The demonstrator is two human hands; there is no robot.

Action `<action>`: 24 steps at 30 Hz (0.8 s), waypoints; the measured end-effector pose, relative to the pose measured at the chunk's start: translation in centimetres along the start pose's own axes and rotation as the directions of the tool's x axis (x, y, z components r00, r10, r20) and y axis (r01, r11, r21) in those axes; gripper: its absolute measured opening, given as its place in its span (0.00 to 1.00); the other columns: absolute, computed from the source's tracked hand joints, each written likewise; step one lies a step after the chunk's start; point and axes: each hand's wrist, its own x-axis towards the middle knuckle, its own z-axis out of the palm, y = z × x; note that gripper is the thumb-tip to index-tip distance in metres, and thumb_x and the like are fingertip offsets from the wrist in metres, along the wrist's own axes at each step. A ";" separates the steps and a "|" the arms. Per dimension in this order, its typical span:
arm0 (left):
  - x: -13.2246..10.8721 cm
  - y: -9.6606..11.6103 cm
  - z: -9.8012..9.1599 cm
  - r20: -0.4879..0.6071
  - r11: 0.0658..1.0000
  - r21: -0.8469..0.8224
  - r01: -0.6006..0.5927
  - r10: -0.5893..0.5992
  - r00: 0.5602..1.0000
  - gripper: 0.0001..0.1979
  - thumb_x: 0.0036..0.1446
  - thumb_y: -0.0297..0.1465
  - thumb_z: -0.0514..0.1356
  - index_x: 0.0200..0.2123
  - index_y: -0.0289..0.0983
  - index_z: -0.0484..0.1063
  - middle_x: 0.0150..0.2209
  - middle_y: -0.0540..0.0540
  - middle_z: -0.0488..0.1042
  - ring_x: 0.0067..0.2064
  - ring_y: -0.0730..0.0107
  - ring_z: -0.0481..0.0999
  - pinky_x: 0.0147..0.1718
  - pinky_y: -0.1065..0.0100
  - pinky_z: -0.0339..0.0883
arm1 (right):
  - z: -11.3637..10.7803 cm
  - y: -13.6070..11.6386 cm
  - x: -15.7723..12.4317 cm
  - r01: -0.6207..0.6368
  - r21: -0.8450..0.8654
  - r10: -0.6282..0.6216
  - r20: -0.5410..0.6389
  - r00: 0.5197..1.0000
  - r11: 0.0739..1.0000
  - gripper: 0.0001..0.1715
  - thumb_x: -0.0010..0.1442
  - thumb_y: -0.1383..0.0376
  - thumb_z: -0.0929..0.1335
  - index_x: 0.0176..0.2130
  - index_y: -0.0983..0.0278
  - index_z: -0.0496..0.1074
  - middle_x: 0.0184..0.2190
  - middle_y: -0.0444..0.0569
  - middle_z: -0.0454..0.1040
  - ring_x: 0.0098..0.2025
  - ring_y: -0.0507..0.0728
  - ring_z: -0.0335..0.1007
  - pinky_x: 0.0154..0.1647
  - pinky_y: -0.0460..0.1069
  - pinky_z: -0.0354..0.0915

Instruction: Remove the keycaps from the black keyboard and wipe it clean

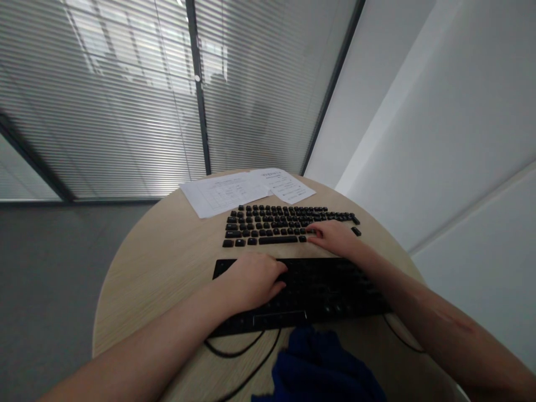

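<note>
A black keyboard (322,285) lies near the front of the round table, many of its key places dark and hard to make out. On its left half rests my left hand (255,279), thumb and forefinger apart, with nothing visible between them. Beyond the keyboard, loose black keycaps (278,240) are laid out in rows like a key layout. My right hand (333,237) reaches over the keyboard to the near right part of these rows. Its thumb and forefinger close around a keycap (312,230) there, partly hidden by the fingers.
Printed paper sheets (228,192) lie at the back of the wooden table (138,268). A dark blue cloth (322,368) bunches at the front edge, beside a black cable (255,374). Blinds (125,100) stand behind, a white wall (460,111) at right.
</note>
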 end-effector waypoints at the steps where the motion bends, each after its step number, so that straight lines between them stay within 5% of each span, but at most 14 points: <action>1: 0.0 0.0 0.0 -0.003 1.000 -0.004 -0.002 0.002 1.000 0.11 0.65 0.37 0.61 0.46 0.41 0.81 0.40 0.43 0.84 0.42 0.53 0.84 0.39 0.60 0.75 | -0.3 0.2 -0.4 0.020 0.029 -0.018 -0.052 0.998 0.999 0.18 0.67 0.58 0.69 0.52 0.62 0.80 0.40 0.52 0.84 0.44 0.62 0.79 0.47 0.53 0.69; 3: 0.0 -0.2 0.0 -0.007 1.000 -0.012 -0.006 0.006 1.000 0.11 0.65 0.36 0.61 0.46 0.41 0.81 0.41 0.43 0.84 0.42 0.53 0.84 0.39 0.59 0.75 | -0.9 0.5 -1.8 0.061 0.137 -0.033 -0.199 0.980 0.989 0.18 0.69 0.59 0.65 0.49 0.63 0.81 0.43 0.54 0.83 0.47 0.63 0.78 0.52 0.55 0.69; 6: 0.0 -0.5 0.0 -0.014 1.000 -0.019 -0.005 0.005 1.000 0.11 0.65 0.35 0.61 0.47 0.41 0.81 0.41 0.43 0.84 0.42 0.52 0.84 0.39 0.58 0.75 | -1.8 1.1 -4.7 0.063 0.481 0.126 -0.351 0.928 0.874 0.24 0.72 0.53 0.60 0.46 0.63 0.80 0.36 0.53 0.81 0.37 0.60 0.78 0.45 0.56 0.72; 9: 0.0 -0.9 -0.1 -0.035 1.000 -0.026 -0.001 0.001 0.999 0.12 0.65 0.35 0.61 0.48 0.41 0.81 0.41 0.43 0.84 0.42 0.54 0.84 0.40 0.59 0.75 | -2.2 1.5 -8.0 0.107 0.793 0.300 -0.347 0.889 0.600 0.31 0.71 0.46 0.55 0.42 0.61 0.77 0.31 0.51 0.77 0.32 0.59 0.75 0.37 0.55 0.73; 13: 0.0 -1.2 -0.4 -0.058 0.999 -0.041 0.018 -0.020 0.998 0.14 0.66 0.36 0.60 0.51 0.41 0.80 0.43 0.43 0.84 0.42 0.55 0.83 0.42 0.59 0.74 | -1.7 1.3 -11.3 0.090 0.928 0.359 -0.227 0.905 0.361 0.32 0.69 0.42 0.55 0.36 0.60 0.74 0.21 0.46 0.69 0.25 0.58 0.69 0.29 0.52 0.69; 16: 0.0 -1.2 -0.7 -0.081 0.997 -0.076 -0.001 -0.005 0.997 0.16 0.67 0.37 0.58 0.52 0.41 0.79 0.45 0.44 0.83 0.44 0.57 0.82 0.45 0.59 0.74 | -1.2 0.7 -12.4 0.025 0.947 0.271 -0.117 0.956 0.322 0.32 0.70 0.41 0.56 0.35 0.60 0.73 0.16 0.42 0.64 0.17 0.53 0.59 0.20 0.49 0.59; 20: 0.0 -1.4 -0.9 -0.126 0.992 -0.116 -0.042 0.028 0.992 0.16 0.67 0.38 0.57 0.51 0.40 0.79 0.47 0.44 0.81 0.48 0.57 0.80 0.51 0.58 0.72 | -1.4 0.1 -12.8 0.012 0.929 0.013 -0.018 1.000 0.370 0.28 0.69 0.41 0.64 0.37 0.61 0.73 0.22 0.43 0.72 0.22 0.52 0.67 0.22 0.46 0.62; 24: 0.1 -1.6 -0.6 -0.152 0.985 -0.140 -0.103 0.081 0.985 0.16 0.66 0.39 0.59 0.52 0.39 0.79 0.51 0.42 0.79 0.53 0.56 0.77 0.56 0.56 0.70 | -2.1 -0.2 -13.1 0.029 0.941 -0.228 0.052 0.972 0.336 0.20 0.65 0.48 0.71 0.41 0.61 0.70 0.27 0.43 0.76 0.28 0.52 0.73 0.28 0.46 0.68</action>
